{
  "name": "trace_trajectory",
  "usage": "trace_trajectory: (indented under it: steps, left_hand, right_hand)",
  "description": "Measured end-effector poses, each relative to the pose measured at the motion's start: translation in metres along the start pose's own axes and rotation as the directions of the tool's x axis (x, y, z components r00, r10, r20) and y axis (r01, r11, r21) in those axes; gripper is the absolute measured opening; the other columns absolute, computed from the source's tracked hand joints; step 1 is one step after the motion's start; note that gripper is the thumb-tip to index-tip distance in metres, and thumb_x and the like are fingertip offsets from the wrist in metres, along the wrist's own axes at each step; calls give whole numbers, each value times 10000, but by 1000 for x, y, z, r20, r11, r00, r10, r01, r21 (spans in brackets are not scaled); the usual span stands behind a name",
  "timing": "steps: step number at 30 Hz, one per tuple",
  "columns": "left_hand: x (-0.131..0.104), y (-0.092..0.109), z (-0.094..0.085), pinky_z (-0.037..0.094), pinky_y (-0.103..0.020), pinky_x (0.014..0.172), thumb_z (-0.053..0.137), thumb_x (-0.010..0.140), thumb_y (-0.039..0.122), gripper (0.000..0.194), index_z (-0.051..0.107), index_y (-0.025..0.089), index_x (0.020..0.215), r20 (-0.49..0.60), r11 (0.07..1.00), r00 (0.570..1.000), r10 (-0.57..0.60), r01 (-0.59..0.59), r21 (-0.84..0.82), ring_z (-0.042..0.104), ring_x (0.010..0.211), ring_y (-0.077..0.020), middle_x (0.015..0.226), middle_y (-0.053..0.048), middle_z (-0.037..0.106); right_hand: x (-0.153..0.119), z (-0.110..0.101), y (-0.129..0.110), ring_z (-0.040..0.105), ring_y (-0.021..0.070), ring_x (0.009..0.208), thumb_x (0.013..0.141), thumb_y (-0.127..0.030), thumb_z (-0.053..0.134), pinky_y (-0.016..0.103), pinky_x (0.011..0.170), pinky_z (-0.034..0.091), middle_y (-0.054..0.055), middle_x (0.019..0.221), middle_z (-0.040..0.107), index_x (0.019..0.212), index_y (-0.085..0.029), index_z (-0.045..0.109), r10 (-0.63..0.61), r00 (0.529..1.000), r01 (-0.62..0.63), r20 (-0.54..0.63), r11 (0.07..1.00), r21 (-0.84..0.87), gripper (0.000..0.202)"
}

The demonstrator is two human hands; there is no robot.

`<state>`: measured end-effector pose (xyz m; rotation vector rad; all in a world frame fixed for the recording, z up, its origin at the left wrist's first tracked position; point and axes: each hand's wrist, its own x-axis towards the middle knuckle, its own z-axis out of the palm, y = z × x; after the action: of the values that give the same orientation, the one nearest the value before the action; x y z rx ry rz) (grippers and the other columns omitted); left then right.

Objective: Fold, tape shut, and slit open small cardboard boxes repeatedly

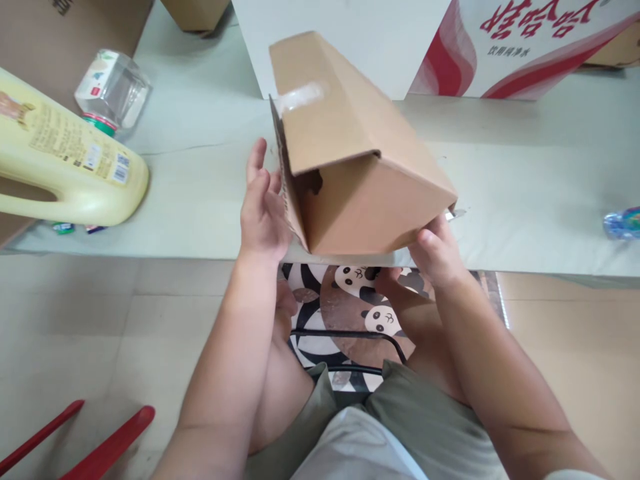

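Observation:
A brown cardboard box (360, 133) is held up tilted over the near edge of the table. Its left end has a flap standing out and a dark gap beneath a folded panel; a strip of clear tape crosses the upper left corner. My left hand (264, 207) is beside that flap, fingers stretched and apart, its palm against or very near the cardboard. At the lower right corner my right hand (437, 250) grips the box, thumb on the near side and the other fingers hidden behind it.
On the pale-covered table (525, 187), a yellow jug (75, 153) and a clear plastic bottle (117, 90) lie at left. White cartons (345, 40) stand behind the box. A small blue bottle (623, 223) lies far right. Red legs (115, 443) show at lower left.

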<state>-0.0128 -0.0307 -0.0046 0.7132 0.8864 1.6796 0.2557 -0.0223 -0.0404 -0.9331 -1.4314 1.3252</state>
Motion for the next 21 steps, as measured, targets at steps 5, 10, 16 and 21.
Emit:
trace_trajectory:
  steps: [5,10,16,21]
  left_hand:
    - [-6,1,6,449,-453,1163,692,811,659,542,650,259,1176,153,999,987,41,-41,-7,448,1478,-345,1308,-54,688]
    - [-6,-1,2,555,-397,999,662,806,729,550,680,309,1161,66,993,994,-84,78,91,627,1294,-318,1255,-44,693]
    - [-6,-1,1,570,-374,926,696,775,739,568,677,305,1141,18,989,996,-84,81,120,662,1225,-300,1202,-43,687]
    - [-3,-5,-4,555,-366,858,719,767,709,526,664,279,1065,-22,984,991,-133,134,114,666,1156,-292,1125,-53,688]
  right_hand:
    - [1,0,5,511,331,1414,727,-717,744,577,1209,416,32,1420,606,1307,-364,572,-39,999,38,-14,999,-38,701]
    - [1,-3,9,584,319,1311,741,-725,726,570,1162,452,49,1283,651,1278,-321,558,-77,987,63,-143,993,-105,693]
    - [5,-1,7,606,303,1259,764,-643,746,580,1147,449,42,1197,657,1175,-305,595,-144,966,109,-215,980,-166,554]
    - [7,3,5,641,316,1198,695,-641,799,578,1079,512,77,1164,692,1095,-292,598,-94,965,59,-245,987,-146,568]
